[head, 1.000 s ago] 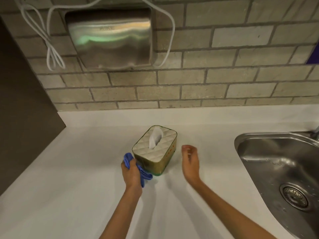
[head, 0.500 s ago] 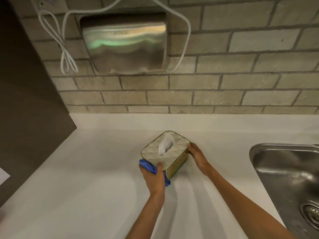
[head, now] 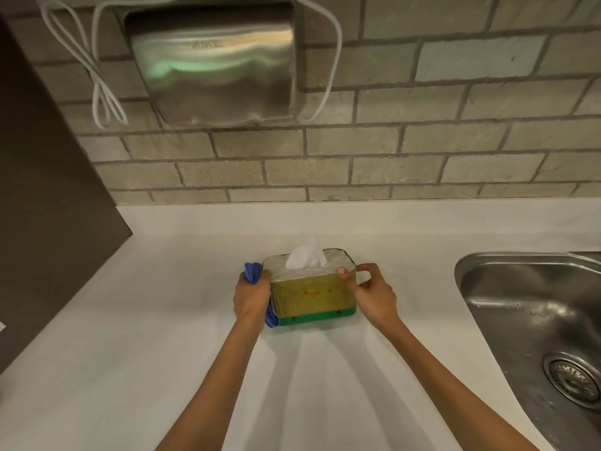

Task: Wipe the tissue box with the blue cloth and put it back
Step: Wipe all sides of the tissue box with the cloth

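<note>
The tissue box (head: 310, 296) stands on the white counter (head: 162, 336), its olive long side with a green base facing me and a white tissue (head: 307, 258) sticking out of the pale quilted top. My left hand (head: 252, 297) presses the bunched blue cloth (head: 253, 271) against the box's left end. My right hand (head: 370, 294) grips the box's right end, thumb on the top front corner. The box's far side is hidden.
A steel sink (head: 533, 320) with a drain lies to the right of the box. A brick wall behind carries a steel hand dryer (head: 214, 60) with a white cable (head: 104, 89). A dark panel (head: 42, 190) borders the counter on the left.
The box has been turned from a diagonal pose so its long side faces me. My right hand moved from the counter onto the box's right end. My left hand stayed at the left end.
</note>
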Motion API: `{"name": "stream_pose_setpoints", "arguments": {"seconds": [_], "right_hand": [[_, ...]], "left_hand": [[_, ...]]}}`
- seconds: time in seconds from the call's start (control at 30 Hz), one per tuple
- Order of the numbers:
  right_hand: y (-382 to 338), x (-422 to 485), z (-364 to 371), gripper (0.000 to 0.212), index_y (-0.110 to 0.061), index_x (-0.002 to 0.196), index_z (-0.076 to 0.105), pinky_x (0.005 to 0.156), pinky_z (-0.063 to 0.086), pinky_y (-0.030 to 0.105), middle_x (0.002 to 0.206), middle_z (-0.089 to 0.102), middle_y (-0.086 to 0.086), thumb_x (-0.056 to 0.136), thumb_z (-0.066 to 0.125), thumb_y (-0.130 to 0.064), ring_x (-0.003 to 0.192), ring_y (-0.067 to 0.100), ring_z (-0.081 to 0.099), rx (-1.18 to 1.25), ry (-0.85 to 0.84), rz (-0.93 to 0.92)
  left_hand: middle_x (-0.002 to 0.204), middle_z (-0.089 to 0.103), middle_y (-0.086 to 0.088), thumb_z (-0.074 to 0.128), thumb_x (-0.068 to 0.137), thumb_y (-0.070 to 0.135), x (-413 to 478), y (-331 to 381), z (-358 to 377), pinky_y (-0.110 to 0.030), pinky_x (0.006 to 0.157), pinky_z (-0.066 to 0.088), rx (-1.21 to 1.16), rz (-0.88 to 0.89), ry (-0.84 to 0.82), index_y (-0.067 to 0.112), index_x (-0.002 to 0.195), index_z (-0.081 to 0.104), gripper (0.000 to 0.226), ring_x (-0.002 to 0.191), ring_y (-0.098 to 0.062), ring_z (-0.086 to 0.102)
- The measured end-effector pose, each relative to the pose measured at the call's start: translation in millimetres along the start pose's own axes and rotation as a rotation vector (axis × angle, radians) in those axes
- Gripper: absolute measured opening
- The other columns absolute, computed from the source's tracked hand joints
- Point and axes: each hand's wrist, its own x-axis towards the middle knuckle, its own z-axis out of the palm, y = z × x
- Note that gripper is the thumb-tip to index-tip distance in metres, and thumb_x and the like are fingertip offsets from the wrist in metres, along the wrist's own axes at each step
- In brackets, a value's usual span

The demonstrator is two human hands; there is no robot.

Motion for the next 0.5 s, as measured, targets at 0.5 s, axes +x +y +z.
{"name": "stream_pose_setpoints", "arguments": {"seconds": [0.5], "right_hand": [[-24, 3, -16, 0.085, -0.021, 0.116, 0.048, 0.053, 0.054, 0.028, 0.094, 0.066, 0.005, 0.059, 0.046, -0.084, 0.071, 0.022, 0.069, -0.029, -0.144, 0.207]], "left_hand": [[0.087, 0.06, -0.011, 0.052, 0.089, 0.04, 9, 32, -13, -0.042, 0.091, 0.049, 0.203, 0.064, -0.218, 0.014, 0.083, 0.056, 0.027, 0.085, -0.028, 0.058]]}}
